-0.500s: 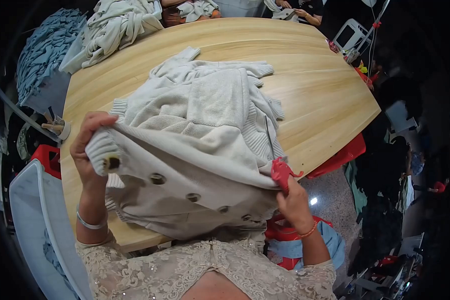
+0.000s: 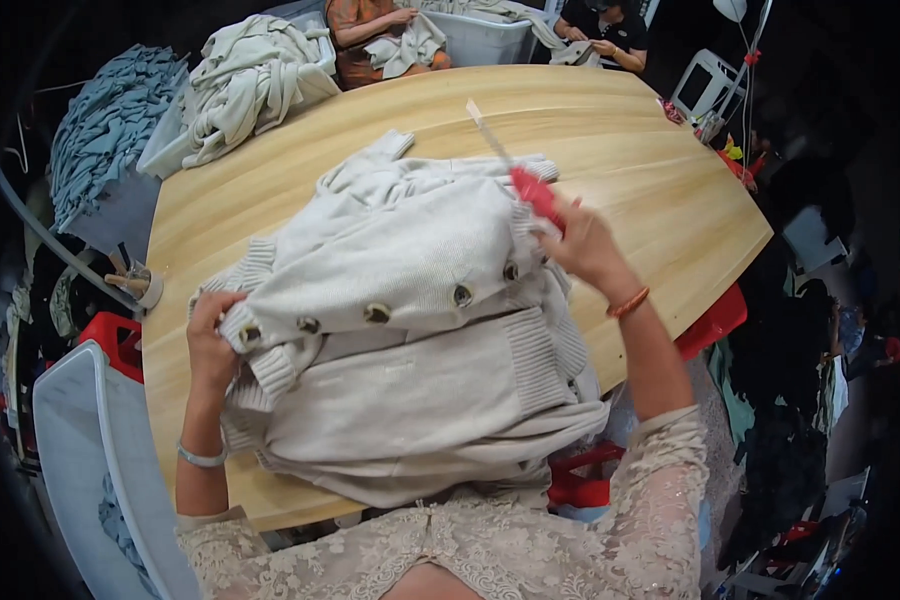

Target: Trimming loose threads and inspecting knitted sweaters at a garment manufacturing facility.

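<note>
Across the near half of the bench (image 2: 670,205), a cream knit cardigan (image 2: 410,370) lies loose and unfolded. The left hand (image 2: 211,335) has its fingers closed on the left end of an edge showing 5 dark buttons (image 2: 376,313), apparently unfastened. Farther right, the right hand (image 2: 590,248) grips a blurred red-handled tool (image 2: 536,195); whether it also pinches knit, I cannot tell. Work on this piece looks unfinished. Cream knits (image 2: 255,80) heap a far-left bin (image 2: 165,155).

- A wide table (image 2: 660,130) of light wood is filling the middle.
- A white plastic stool (image 2: 708,85) stands beyond its far right corner.
- One red stool (image 2: 110,340) is beside the left edge.
- The floor (image 2: 702,378) at right is greyish.
- The outer room looks very dark.
</note>
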The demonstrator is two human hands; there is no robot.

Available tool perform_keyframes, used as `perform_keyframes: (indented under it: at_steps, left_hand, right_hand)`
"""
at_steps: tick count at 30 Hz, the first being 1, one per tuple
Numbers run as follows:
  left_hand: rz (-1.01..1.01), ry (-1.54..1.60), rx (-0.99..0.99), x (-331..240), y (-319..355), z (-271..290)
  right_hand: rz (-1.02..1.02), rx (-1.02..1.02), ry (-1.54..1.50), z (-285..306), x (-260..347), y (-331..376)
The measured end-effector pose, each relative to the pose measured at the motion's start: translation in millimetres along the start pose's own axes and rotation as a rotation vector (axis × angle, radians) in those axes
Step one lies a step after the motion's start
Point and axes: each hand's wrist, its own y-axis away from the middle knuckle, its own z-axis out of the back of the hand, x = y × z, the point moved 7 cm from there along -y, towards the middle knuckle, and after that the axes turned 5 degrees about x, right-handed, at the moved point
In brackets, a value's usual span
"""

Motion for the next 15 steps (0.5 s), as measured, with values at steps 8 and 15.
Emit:
perform_keyframes:
  at_steps: [8,15]
  left_hand:
    - [-0.141,-0.406,-0.04,-61.0,20.3,9.6]
    - [0.345,0.626,0.059,26.4,-43.9,30.5]
  right_hand:
    - [-0.038,0.242,-0.132,-35.8,-16.2,41.3]
    - [-0.095,-0.003,0.02,-12.9,-12.6,13.6]
